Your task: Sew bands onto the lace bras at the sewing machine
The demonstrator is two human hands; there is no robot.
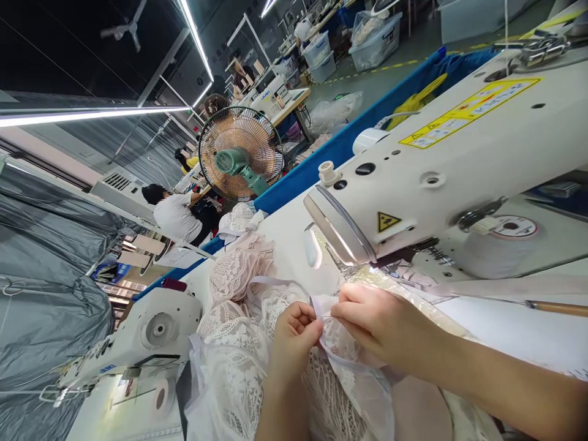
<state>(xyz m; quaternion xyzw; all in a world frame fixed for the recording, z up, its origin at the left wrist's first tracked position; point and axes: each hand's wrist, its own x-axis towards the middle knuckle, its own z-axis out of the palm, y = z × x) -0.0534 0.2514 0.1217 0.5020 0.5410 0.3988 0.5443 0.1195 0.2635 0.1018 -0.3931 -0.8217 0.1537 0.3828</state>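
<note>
My left hand [296, 337] is closed, thumb and fingers pinching the pale edging of a white lace bra [353, 373]. Close beside it, my right hand [374, 318] is also closed on the bra's upper edge, just below the lit needle area of a white sewing machine [441, 153]. The presser foot and needle are hard to make out behind my right hand. More lace bras [234, 343], white and pale pink, lie heaped to the left of my hands, some with sheer bands and a loose strap.
A second sewing machine [156, 331] stands at the left. On the right lie a wooden-handled tool [555, 307] and a white tape reel [509, 226]. Blue cloth [312, 165] borders the table's far edge. Beyond are a fan [241, 156], a seated person [177, 214] and plastic bins [376, 43].
</note>
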